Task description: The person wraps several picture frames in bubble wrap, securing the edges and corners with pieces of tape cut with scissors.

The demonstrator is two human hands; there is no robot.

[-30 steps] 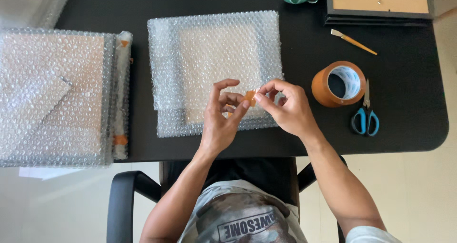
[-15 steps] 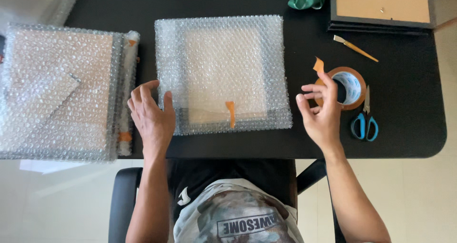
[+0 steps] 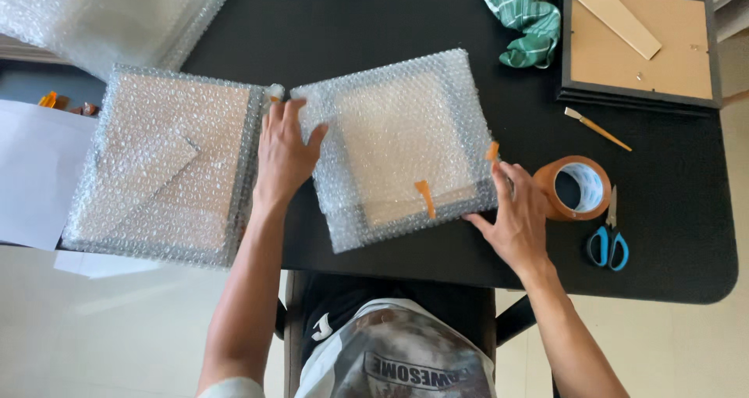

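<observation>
A flat square parcel wrapped in bubble wrap (image 3: 394, 136) lies slightly turned on the black table (image 3: 374, 23). My left hand (image 3: 285, 152) rests flat on its left edge, fingers spread. At the parcel's right edge is my right hand (image 3: 515, 214), pressing a small orange tape strip (image 3: 492, 151) against the wrap. A second orange tape strip (image 3: 426, 198) sticks on the parcel's front part. The orange tape roll (image 3: 573, 187) stands just right of my right hand.
A stack of bubble-wrapped parcels (image 3: 168, 164) lies to the left. Blue scissors (image 3: 610, 238), a small brush (image 3: 597, 129), a green cloth (image 3: 523, 15) and dark picture frames face down (image 3: 636, 47) sit on the right. Loose bubble wrap (image 3: 101, 15) lies far left.
Both hands left the front tape strip. My right hand fetched a new strip from the roll and brought it to the parcel's right edge. My left hand moved onto its left edge; the parcel turned.
</observation>
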